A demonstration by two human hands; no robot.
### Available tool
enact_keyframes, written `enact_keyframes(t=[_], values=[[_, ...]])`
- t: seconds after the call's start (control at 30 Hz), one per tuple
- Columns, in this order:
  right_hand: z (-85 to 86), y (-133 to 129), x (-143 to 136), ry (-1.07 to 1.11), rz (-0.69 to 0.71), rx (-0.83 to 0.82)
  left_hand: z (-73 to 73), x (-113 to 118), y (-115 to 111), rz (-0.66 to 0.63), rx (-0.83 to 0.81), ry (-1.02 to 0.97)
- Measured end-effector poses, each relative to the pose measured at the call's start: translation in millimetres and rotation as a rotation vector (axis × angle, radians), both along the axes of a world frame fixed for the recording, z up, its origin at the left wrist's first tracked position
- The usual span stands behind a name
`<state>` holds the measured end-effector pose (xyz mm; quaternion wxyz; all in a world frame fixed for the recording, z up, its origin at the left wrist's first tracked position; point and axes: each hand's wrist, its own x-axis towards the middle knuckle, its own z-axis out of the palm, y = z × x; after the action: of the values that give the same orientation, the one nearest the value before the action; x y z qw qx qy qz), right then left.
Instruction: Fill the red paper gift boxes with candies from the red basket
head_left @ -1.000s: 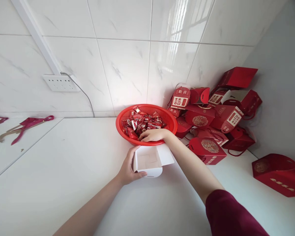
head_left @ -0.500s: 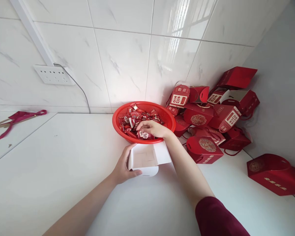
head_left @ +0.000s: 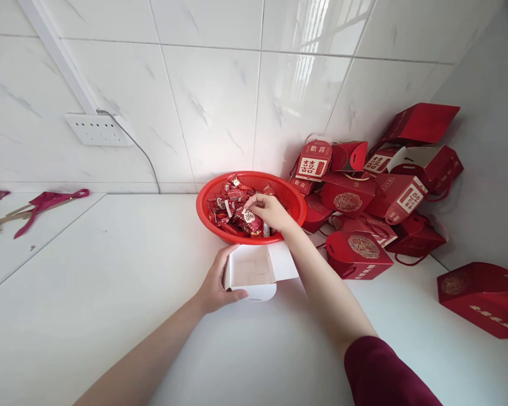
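Note:
A red plastic basket filled with red-wrapped candies stands against the wall. Over its right part, my right hand pinches a red candy packet with a white label. Just in front of the basket, my left hand grips the left side of an open box, thumb on the front flap. The box's white inside faces up with nothing in it, and one flap spreads out to the right under my right forearm.
Several red gift boxes are piled right of the basket, and another red box lies at the far right. Scissors with a magenta ribbon lie at the far left, below a wall socket.
My right hand has risen slightly, its fingers now closed on the packet, which is lifted and tilted. My left hand still holds the box. The view has shifted slightly.

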<state>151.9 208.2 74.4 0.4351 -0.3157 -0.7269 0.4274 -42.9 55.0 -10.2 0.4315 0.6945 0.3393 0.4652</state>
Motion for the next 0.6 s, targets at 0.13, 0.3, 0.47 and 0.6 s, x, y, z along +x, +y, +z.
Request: enact_keyframes(t=[0.13,0.3,0.47,0.6], values=[[13.7,-16,8,0.032,0.511,-0.282,-0.6,0,1,0.001,0.002,-0.012],[8.7,-15,3,-0.054,0.434,-0.207,-0.9,0,0,0.013,0.006,-0.001],[5.1,-3,5,-0.179,0.122,-0.052,-0.3,1,-1,-0.014,-0.022,-0.025],[11.1,7,40,-0.662,-0.269,0.041,-1.2,1,-1,-0.016,-0.02,-0.036]])
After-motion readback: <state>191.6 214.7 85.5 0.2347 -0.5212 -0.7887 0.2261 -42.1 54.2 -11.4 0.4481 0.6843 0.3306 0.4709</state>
